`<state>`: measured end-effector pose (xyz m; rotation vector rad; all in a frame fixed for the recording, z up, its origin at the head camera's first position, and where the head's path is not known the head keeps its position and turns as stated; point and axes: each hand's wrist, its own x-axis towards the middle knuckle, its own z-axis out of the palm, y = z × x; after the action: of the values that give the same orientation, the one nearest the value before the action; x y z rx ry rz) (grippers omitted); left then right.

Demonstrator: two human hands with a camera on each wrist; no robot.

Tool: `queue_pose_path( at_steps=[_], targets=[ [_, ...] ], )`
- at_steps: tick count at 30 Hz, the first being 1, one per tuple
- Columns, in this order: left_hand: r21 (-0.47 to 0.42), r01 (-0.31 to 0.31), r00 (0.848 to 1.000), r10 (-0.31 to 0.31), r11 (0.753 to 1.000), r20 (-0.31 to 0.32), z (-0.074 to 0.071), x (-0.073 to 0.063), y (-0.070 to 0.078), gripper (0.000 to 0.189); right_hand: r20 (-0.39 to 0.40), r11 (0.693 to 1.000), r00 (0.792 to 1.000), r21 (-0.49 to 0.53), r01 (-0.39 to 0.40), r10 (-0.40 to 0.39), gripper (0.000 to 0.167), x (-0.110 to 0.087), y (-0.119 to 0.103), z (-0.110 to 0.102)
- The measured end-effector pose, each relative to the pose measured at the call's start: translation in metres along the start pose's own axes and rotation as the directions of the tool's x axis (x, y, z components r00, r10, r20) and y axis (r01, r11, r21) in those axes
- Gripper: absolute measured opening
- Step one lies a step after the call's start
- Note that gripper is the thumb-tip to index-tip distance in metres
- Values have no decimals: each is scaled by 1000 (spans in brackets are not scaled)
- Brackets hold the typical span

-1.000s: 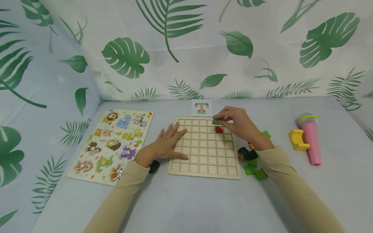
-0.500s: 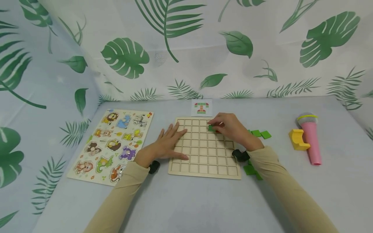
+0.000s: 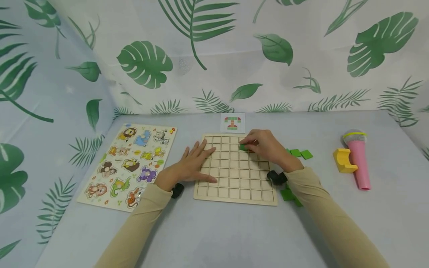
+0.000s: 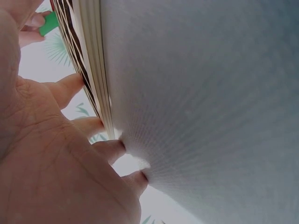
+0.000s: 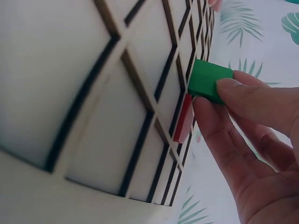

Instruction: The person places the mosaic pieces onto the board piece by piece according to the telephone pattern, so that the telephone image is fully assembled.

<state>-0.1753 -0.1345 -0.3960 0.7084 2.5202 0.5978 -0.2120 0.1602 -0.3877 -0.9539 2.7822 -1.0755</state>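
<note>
A wooden grid board (image 3: 234, 182) lies flat in the middle of the table. My left hand (image 3: 189, 165) rests spread on its left side; in the left wrist view some fingertips touch the board's edge and others the table. My right hand (image 3: 268, 149) pinches a green square tile (image 5: 208, 79) between thumb and fingers. The tile stands tilted at a cell near the board's far edge. Beside it a red tile (image 5: 184, 120) sits in a cell, visible in the right wrist view but covered by the hand in the head view.
A pattern card (image 3: 232, 123) lies behind the board. Loose green tiles (image 3: 287, 194) lie to the right, partly under the right wrist. An animal puzzle (image 3: 134, 163) lies at left. Farther right are a yellow block (image 3: 343, 160) and a pink toy microphone (image 3: 359, 163).
My right hand has come down and left from above the board's far edge, bringing the green tile to the cell left of the red one. My left hand stays put.
</note>
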Motion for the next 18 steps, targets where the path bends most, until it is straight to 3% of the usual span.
queue_pose_path(
  at_steps=[11, 18],
  targets=[
    [-12, 10, 1000, -10, 1000, 14, -2, 2, 0, 108, 46, 1000, 999, -6, -15, 15, 20, 6, -4, -4],
    [1, 10, 1000, -10, 1000, 14, -1, 2, -1, 108, 65, 995, 998, -95, 25, -18, 19, 7, -6, -1]
  ],
)
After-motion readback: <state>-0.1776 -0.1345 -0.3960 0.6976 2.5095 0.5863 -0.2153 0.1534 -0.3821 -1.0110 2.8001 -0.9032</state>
